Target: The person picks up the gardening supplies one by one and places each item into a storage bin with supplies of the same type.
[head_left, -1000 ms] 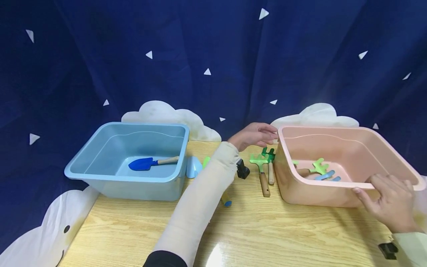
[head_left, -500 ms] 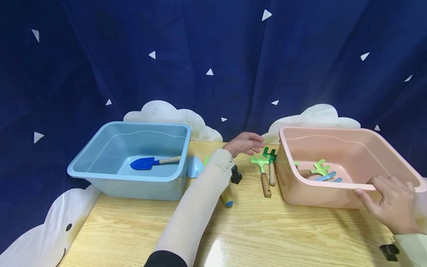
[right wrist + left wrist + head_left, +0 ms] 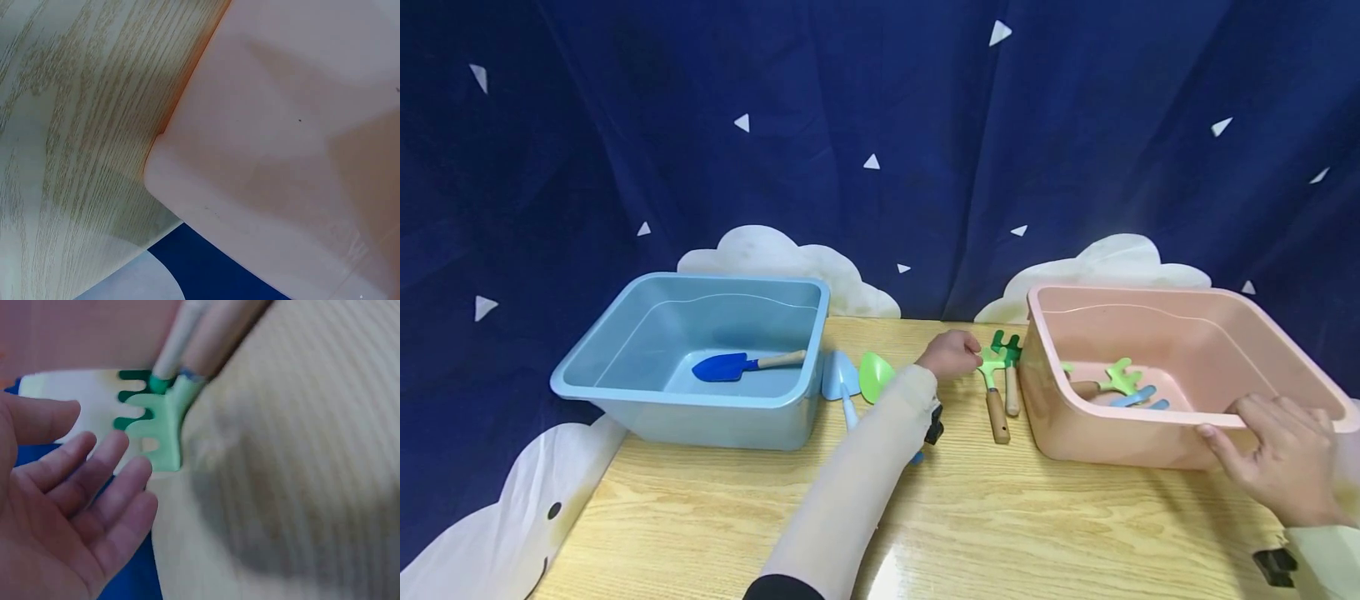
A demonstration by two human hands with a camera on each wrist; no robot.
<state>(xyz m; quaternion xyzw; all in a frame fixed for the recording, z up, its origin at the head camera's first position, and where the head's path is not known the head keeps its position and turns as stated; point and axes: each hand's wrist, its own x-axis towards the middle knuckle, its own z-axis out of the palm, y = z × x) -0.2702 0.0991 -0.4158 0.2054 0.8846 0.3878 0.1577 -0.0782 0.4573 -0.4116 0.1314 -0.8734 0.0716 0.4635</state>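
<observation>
My left hand [image 3: 951, 354] is beside the tines of a light green hand rake [image 3: 992, 375], which lies on the table with its brown wooden handle towards me. In the left wrist view, the fingers [image 3: 115, 500] are loosely bent with nothing between them. Partly under that rake lies a dark green hand rake [image 3: 1011, 379], against the pink tub [image 3: 1120, 437]. My right hand [image 3: 1277, 450] grips the tub's near rim, its thumb outside. Inside the tub are a light green rake [image 3: 1122, 377] and light blue pieces. Only the tub wall [image 3: 262, 137] shows in the right wrist view.
On the left stands a blue tub [image 3: 700, 425] holding a blue trowel [image 3: 718, 367]. Beside it lie a light blue trowel [image 3: 839, 377] and a light green trowel [image 3: 874, 377], partly behind my left sleeve. A dark blue curtain [image 3: 880, 83] hangs behind the table [image 3: 1037, 525].
My left hand has moved left and down from the pink tub's far corner to the light green rake's tines, uncovering the light green trowel. My right hand stays on the rim.
</observation>
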